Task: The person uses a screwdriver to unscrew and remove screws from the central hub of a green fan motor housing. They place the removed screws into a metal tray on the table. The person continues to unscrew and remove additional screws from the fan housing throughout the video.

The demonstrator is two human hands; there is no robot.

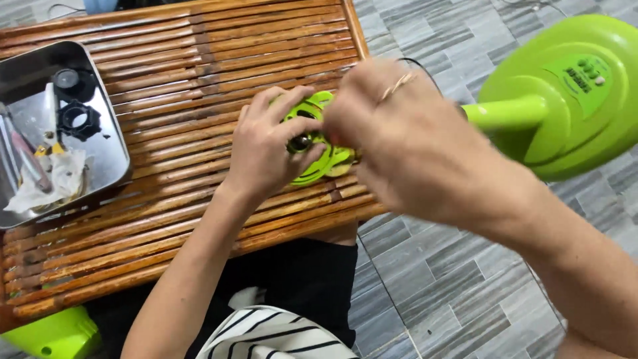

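Green fan motor housing [319,143] lies between both hands over the bamboo-slat counter [166,100], left hand [262,149] gripping its left rim, right hand [399,133] closed over its right side, pole [505,113] running rightward to the base [571,93].

label | darker green control panel [583,78] | on fan base [598,133]

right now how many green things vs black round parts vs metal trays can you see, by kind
green plastic things: 3 (round part held by the left hand and right hand, fan base, piece at the bottom left corner)
black round parts in the tray: 2
metal trays: 1
total: 6
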